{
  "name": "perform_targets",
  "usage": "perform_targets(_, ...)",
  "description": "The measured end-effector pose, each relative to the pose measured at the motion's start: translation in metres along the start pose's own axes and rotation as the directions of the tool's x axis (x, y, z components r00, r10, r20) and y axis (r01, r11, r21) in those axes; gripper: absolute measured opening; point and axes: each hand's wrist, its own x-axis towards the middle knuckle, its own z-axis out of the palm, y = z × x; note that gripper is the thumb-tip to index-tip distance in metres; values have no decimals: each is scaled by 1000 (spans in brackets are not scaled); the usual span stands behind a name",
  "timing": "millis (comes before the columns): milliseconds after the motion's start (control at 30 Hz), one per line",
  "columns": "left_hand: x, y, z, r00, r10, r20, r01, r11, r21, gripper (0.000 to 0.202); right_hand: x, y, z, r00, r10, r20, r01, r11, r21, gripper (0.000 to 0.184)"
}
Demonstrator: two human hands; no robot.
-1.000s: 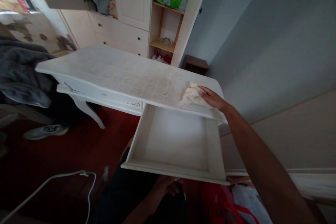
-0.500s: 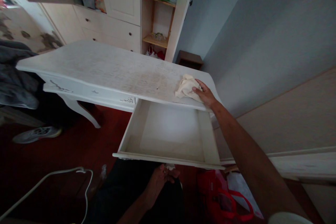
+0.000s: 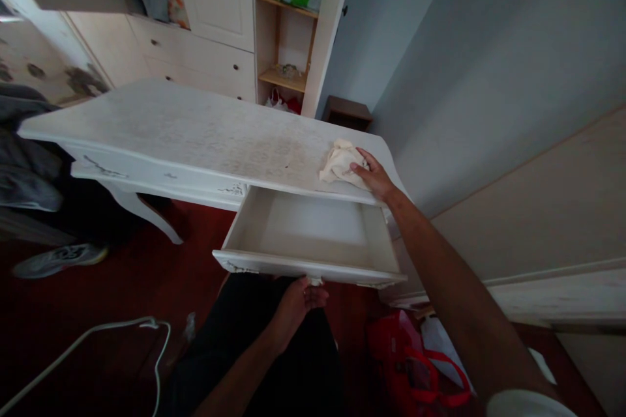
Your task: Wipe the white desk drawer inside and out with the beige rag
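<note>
Cream fabric forms the crumpled cloth (image 3: 337,161), which lies on top of the table (image 3: 171,117), near its right end and front edge; it has no clear long axis, though its loose folds point away from the wrist, toward the table's left end; the right hand (image 3: 375,176) has its grip clamped on the cloth, thumb above, probably so that the bunched fabric moves as one pad; below the table's front edge, a drawer (image 3: 313,228) juts out toward the person, its wider side running along the table; the left hand (image 3: 296,306) is at the drawer's knob (image 3: 316,282), presumably the handiest hold there; whether that grip is closed, I cannot tell; a red bag (image 3: 396,339) sits below the table's right end.
</note>
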Motion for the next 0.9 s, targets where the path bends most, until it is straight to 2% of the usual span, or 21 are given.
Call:
perform_targets(67, 14, 7, 2, 999, 13, -39, -12, 999, 31, 59, 0, -2, -1, 1000, 24, -4, -24, 998, 57, 69)
perform_targets(167, 36, 15, 5, 997, 43, -68, -35, 993, 111, 57, 0, 0, -8, 999, 35, -32, -23, 951, 308, 58)
perform_targets(267, 55, 26, 10, 995, 60, -77, -44, 981, 191, 49, 1, 8, -19, 985, 25, -172, 69, 852, 519, 35)
perform_targets(367, 70, 41, 15, 992, 68, -102, -47, 980, 196, 33, 3, 18, -29, 944, 153, -291, 57, 795, 603, 25)
perform_targets(433, 78, 52, 18, 991, 45, -126, -23, 985, 172, 22, 6, 24, -32, 911, 238, -337, 34, 772, 635, 21)
perform_targets(500, 82, 63, 20, 990, 1, -142, 21, 988, 156, 15, 8, 27, -31, 882, 264, -390, 51, 769, 637, 18)
perform_targets(633, 87, 77, 21, 988, -91, -127, 108, 985, 133, 12, 9, 28, -25, 847, 192, -496, 148, 811, 566, 22)
perform_targets(767, 97, 83, 23, 990, -91, -110, 104, 987, 122, 12, 6, 25, -22, 863, 126, -490, 176, 833, 525, 26)
perform_targets(900, 117, 91, 26, 991, -96, -91, 105, 990, 94, 9, 3, 23, -22, 886, 143, -441, 132, 834, 536, 19)
